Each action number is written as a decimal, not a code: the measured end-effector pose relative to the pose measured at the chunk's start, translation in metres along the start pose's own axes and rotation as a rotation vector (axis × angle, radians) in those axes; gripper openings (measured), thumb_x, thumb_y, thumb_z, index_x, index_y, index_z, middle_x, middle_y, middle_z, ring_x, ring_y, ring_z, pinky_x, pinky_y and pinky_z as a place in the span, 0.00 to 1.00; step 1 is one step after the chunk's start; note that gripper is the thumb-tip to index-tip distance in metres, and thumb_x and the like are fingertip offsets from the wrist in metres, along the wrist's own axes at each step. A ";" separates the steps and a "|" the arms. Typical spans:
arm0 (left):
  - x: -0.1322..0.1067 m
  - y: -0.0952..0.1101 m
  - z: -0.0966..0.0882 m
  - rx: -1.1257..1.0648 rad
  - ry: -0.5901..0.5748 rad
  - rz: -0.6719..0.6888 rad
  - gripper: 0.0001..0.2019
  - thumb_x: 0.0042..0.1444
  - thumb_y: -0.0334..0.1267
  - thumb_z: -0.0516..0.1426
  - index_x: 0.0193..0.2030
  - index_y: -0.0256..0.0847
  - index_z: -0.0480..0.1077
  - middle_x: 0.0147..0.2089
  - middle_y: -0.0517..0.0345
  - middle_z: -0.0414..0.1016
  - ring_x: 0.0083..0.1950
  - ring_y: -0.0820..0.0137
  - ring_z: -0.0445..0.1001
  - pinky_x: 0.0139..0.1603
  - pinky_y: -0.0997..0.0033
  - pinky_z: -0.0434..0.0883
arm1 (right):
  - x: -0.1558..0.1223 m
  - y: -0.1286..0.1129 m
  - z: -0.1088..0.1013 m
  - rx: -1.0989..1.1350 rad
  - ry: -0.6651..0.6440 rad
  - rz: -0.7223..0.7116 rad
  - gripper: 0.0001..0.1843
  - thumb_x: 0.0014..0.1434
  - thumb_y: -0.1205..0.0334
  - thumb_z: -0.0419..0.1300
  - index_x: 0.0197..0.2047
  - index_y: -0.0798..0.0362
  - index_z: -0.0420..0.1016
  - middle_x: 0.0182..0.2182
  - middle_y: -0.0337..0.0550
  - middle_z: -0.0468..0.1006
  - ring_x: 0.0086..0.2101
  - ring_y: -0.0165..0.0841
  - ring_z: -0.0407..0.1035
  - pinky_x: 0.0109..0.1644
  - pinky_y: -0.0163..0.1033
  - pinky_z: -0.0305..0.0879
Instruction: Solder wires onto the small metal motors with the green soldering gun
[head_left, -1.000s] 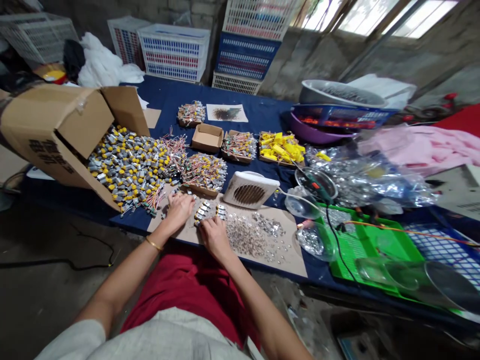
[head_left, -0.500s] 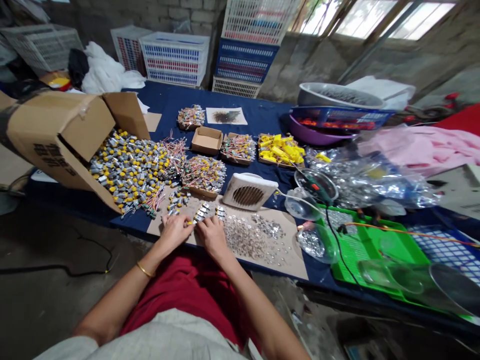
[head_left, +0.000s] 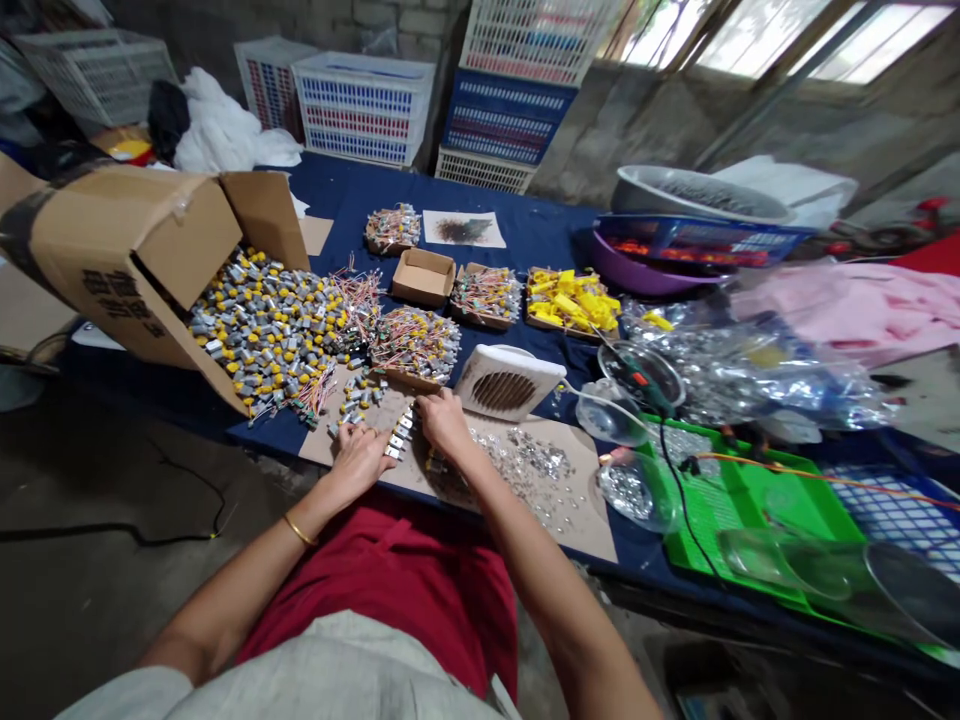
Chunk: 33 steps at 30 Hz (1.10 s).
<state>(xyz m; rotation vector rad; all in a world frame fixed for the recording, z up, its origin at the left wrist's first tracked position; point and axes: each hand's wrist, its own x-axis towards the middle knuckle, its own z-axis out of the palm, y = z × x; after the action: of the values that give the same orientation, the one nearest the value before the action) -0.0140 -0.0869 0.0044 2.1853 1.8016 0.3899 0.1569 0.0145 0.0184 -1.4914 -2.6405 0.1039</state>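
My left hand [head_left: 360, 456] rests on the cardboard sheet [head_left: 592, 520] at the table's near edge, fingers curled beside a short row of small silver motors [head_left: 400, 434]. Whether it grips one is hidden. My right hand [head_left: 444, 420] reaches farther forward, fingers bent down over the far end of that row, just in front of a white vented fan housing [head_left: 507, 381]. A scatter of tiny shiny metal parts [head_left: 529, 462] lies to the right of my right hand.
A tipped cardboard box [head_left: 127, 250] spills yellow-capped motors [head_left: 270, 330] at left. Small trays of wired parts [head_left: 414, 343] and yellow pieces [head_left: 571, 297] sit behind. Clear bowls [head_left: 630, 488], a green tray [head_left: 739, 500] and plastic bags [head_left: 750, 370] crowd the right. Crates [head_left: 364, 105] line the wall.
My right hand moved forward from the near edge to the far end of the motor row by the fan housing. My left hand drew back toward me, then stayed near the edge.
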 end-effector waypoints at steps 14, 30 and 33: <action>0.000 0.005 0.010 -0.081 0.148 -0.105 0.16 0.58 0.47 0.57 0.50 0.43 0.73 0.41 0.50 0.78 0.49 0.58 0.70 0.56 0.52 0.54 | 0.007 0.003 -0.008 0.002 -0.036 -0.070 0.15 0.65 0.68 0.49 0.46 0.53 0.76 0.42 0.47 0.79 0.43 0.40 0.63 0.45 0.41 0.54; 0.021 -0.032 -0.003 0.056 0.269 -0.214 0.08 0.57 0.35 0.56 0.43 0.41 0.73 0.45 0.47 0.76 0.53 0.54 0.68 0.59 0.46 0.53 | 0.042 -0.049 -0.001 -0.032 -0.170 -0.058 0.13 0.66 0.62 0.50 0.43 0.54 0.75 0.37 0.48 0.79 0.40 0.38 0.69 0.44 0.37 0.58; 0.022 -0.032 -0.001 0.042 0.259 -0.199 0.10 0.57 0.33 0.55 0.45 0.41 0.72 0.44 0.47 0.77 0.52 0.54 0.68 0.60 0.45 0.52 | 0.038 -0.041 -0.004 -0.067 -0.203 -0.053 0.15 0.67 0.64 0.48 0.40 0.55 0.76 0.37 0.50 0.79 0.42 0.38 0.69 0.46 0.38 0.58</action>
<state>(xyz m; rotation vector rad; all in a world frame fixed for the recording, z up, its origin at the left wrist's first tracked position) -0.0391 -0.0595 -0.0061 2.0339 2.1586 0.6182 0.1033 0.0260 0.0290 -1.5040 -2.8668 0.1723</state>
